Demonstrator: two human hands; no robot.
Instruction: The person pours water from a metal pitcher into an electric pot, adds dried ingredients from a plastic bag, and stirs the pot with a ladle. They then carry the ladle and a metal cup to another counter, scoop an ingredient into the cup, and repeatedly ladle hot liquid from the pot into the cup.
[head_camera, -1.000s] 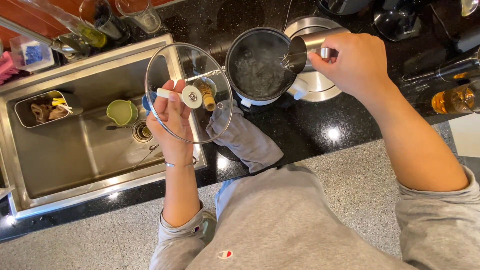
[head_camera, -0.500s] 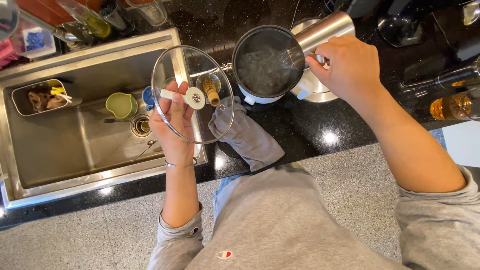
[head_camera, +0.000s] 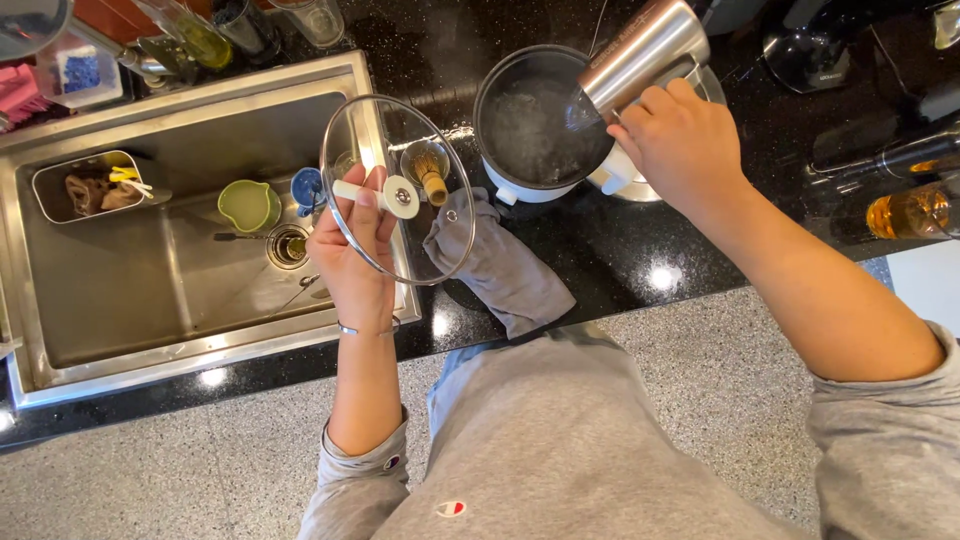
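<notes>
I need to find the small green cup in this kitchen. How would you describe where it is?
Start at the steel sink left of the black counter. On the sink floor near the back wall, just left of the drain, stands the green cup. A small blue cup stands to its right; the green cup is the wider, pale lime one with a small spout.

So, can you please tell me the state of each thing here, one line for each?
glass lid: off the pot, held by its knob in the left hand
steel kettle: tilted over the pot, gripped by the right hand
pot: uncovered, liquid inside
grey cloth: crumpled on the counter
sink: holds a green cup and a blue cup
</notes>
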